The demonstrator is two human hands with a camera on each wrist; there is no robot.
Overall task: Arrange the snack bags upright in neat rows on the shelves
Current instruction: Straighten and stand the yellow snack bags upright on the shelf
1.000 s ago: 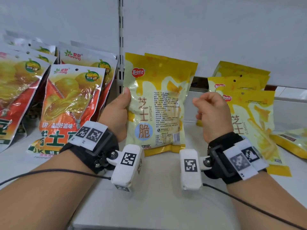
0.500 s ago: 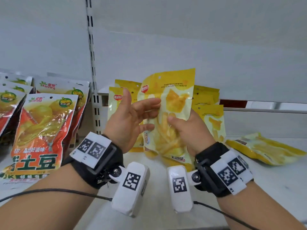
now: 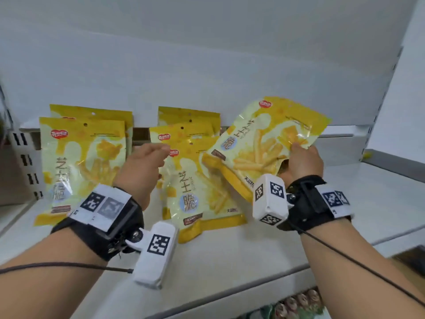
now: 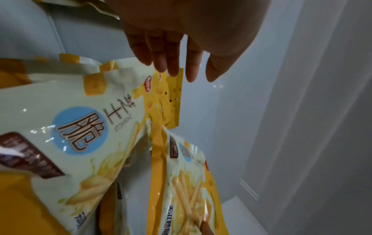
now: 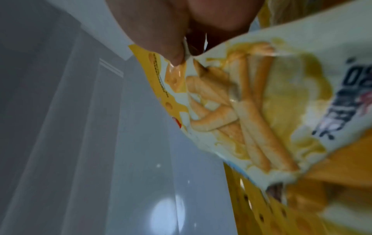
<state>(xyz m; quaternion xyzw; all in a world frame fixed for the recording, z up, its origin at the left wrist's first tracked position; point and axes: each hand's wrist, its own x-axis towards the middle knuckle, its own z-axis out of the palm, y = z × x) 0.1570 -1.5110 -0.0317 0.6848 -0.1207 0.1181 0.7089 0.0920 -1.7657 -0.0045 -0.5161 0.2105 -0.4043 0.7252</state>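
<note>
Yellow snack bags stand in two upright rows on the white shelf [image 3: 230, 261]: a left row [image 3: 80, 162] and a middle row [image 3: 197, 187]. My right hand [image 3: 299, 149] grips another yellow bag [image 3: 259, 143] by its right edge and holds it tilted above the shelf, just right of the middle row. The right wrist view shows my thumb [image 5: 173, 57] pinching that bag [image 5: 251, 111]. My left hand [image 3: 164, 149] reaches to the middle row's tops with straight fingers [image 4: 173, 66], which are at the top edges of the bags [image 4: 169, 98] and hold nothing.
A slotted shelf upright [image 3: 23, 157] stands at the far left and a white side panel [image 3: 402, 88] at the right. To the right of the held bag the shelf surface [image 3: 368, 199] is bare. Other goods [image 3: 296, 305] show on the level below.
Half a second ago both hands held the bag in front of the rows. My left hand has let go and reached to the middle row; my right hand has carried the bag rightwards, tilted.
</note>
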